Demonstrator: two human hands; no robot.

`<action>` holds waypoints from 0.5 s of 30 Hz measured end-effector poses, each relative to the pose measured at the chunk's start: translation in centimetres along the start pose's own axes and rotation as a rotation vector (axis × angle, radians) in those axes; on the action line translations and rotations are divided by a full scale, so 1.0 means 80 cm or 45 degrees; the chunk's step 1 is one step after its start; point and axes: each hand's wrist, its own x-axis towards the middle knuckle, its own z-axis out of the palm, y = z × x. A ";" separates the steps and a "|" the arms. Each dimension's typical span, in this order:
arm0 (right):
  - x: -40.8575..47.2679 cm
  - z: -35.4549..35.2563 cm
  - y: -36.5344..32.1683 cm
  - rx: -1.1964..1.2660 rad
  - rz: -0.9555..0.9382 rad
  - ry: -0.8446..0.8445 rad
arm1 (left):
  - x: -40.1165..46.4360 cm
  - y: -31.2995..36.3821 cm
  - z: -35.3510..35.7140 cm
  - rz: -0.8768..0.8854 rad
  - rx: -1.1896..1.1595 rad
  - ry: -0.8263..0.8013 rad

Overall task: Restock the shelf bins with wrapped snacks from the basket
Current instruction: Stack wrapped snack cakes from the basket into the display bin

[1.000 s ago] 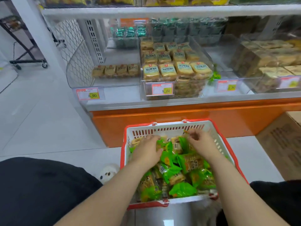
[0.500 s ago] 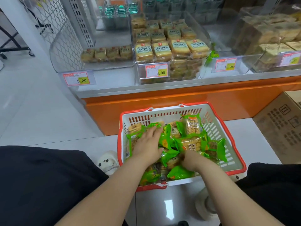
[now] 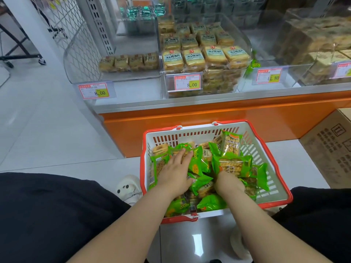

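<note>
A white basket with a red rim [image 3: 279,179] stands on the floor in front of me, holding several green wrapped snacks [image 3: 232,165]. My left hand [image 3: 175,171] lies flat on the snacks at the basket's left side, fingers straight. My right hand [image 3: 228,182] is dug down among the packets in the middle; its fingers are hidden under them. One packet [image 3: 230,144] stands upright at the basket's far side. Above the orange base, clear shelf bins hold yellow wrapped snacks: a nearly empty left bin [image 3: 129,62] and a full middle bin [image 3: 205,56].
A third bin [image 3: 266,76] tagged 12.80 shows one green packet in its corner. A further bin [image 3: 319,44] at the right is full. A cardboard box [image 3: 330,143] sits on the floor at the right. My knees flank the basket.
My right hand drew back from the basket's far side and pushed down into the packets in the middle. My left hand stays on the left pile. The view tilted down.
</note>
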 end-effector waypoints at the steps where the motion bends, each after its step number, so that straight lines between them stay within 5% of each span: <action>1: 0.001 0.001 -0.001 -0.026 -0.003 -0.003 | -0.001 -0.001 0.000 0.003 -0.005 0.001; 10: 0.002 -0.019 0.013 0.058 -0.197 0.037 | 0.001 0.002 -0.010 -0.020 -0.105 -0.029; 15: -0.012 -0.068 0.030 0.398 -0.364 0.100 | 0.002 0.015 -0.026 -0.199 -0.375 0.227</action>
